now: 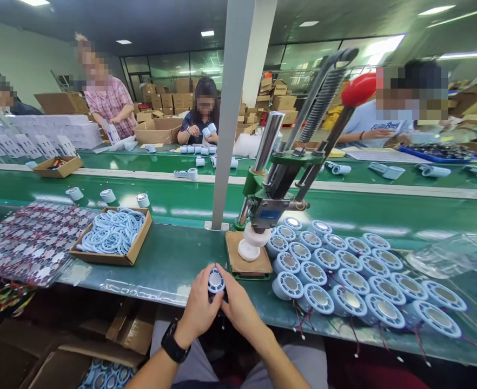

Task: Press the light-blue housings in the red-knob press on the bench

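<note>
Between my hands, at the near edge of the bench, is a light-blue round fan housing [216,280] with a silver disc in its slotted face, which is turned up. My left hand [198,305] closes on its left side, fingers curled round it. From the right, my right hand [237,302] grips the same housing with thumb and fingers. Just beyond my hands stands a green hand press [269,197] with a red-knobbed lever; its white round pad [256,235] sits over a white cup [249,250] on a brown board [238,265].
To the right, several similar housings [350,300] with trailing wires stand in rows. A cardboard box of blue rings [114,232] and many wired circuit boards [31,237] lie left. Behind a post [232,108], a green conveyor [173,192] carries parts; several co-workers sit or stand beyond.
</note>
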`<state>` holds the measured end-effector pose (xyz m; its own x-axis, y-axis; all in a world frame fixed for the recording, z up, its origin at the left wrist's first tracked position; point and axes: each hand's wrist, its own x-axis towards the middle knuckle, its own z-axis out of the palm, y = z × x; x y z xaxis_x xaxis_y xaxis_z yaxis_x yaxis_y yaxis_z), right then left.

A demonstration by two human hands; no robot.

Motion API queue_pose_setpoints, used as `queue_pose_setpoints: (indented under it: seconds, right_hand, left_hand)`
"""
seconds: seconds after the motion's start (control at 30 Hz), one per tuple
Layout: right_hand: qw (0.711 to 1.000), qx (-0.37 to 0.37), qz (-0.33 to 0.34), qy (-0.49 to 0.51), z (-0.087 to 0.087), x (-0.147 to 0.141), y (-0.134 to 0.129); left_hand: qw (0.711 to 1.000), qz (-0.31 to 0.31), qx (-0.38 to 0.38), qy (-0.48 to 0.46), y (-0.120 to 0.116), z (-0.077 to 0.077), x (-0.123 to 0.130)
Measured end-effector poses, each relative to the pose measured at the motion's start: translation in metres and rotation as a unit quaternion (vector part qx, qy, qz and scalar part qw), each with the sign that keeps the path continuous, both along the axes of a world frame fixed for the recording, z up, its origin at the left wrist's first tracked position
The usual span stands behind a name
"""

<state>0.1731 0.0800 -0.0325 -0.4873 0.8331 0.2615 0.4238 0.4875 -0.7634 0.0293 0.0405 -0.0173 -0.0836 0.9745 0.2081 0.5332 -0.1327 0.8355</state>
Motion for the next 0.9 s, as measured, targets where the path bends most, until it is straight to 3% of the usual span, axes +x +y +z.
queue_pose_setpoints:
  seconds: [0.07,0.13,0.17,0.27,0.3,0.33,0.37,0.43,0.47,0.53,0.6,0.7,0.77,0.9]
  right_hand:
    - [0.996,0.062,0.028,-0.053,0.04,0.019,0.004]
    - [0.982,0.184,-0.001,-0.046,0.107,0.041,0.014]
    - [0.964,0.261,-0.05,-0.024,0.148,0.053,0.022]
    - [0.852,0.474,-0.222,0.015,0.274,0.081,0.062]
    - [0.82,0.496,-0.286,0.024,0.309,0.087,0.079]
    - [0.813,0.479,-0.329,0.033,0.336,0.091,0.098]
    - [0.828,0.443,-0.342,0.03,0.356,0.093,0.116]
    - [0.893,0.333,-0.3,0.037,0.374,0.094,0.147]
    - [0.922,0.284,-0.258,0.05,0.374,0.093,0.159]
    - [0.948,0.239,-0.184,0.101,0.366,0.09,0.172]
    - [0.946,0.249,-0.159,0.137,0.355,0.089,0.176]
    - [0.939,0.253,-0.188,0.137,0.348,0.089,0.179]
    - [0.935,0.241,-0.197,0.167,0.348,0.091,0.188]
    - [0.922,0.275,-0.146,0.231,0.354,0.097,0.202]
  left_hand:
    - [1.0,-0.005,-0.015,-0.01,0.004,0.001,-0.002]
    - [0.999,-0.011,-0.042,-0.015,0.016,0.01,-0.006]
    - [0.999,-0.013,-0.05,-0.015,0.024,0.018,-0.008]
    - [0.999,-0.017,-0.044,-0.025,0.056,0.045,-0.01]
    - [0.999,-0.02,-0.035,-0.035,0.068,0.053,-0.008]
    - [0.998,-0.025,-0.025,-0.049,0.079,0.06,-0.005]
    - [0.997,-0.035,-0.015,-0.062,0.089,0.064,0.0]
    - [0.995,-0.062,-0.001,-0.083,0.106,0.068,0.013]
    - [0.992,-0.081,0.003,-0.096,0.113,0.067,0.021]
    - [0.985,-0.121,0.003,-0.126,0.125,0.062,0.038]
    - [0.975,-0.156,0.0,-0.157,0.134,0.056,0.052]
    - [0.968,-0.182,-0.001,-0.175,0.14,0.048,0.061]
    - [0.967,-0.182,0.004,-0.178,0.138,0.046,0.061]
    - [0.971,-0.162,0.03,-0.173,0.129,0.042,0.058]
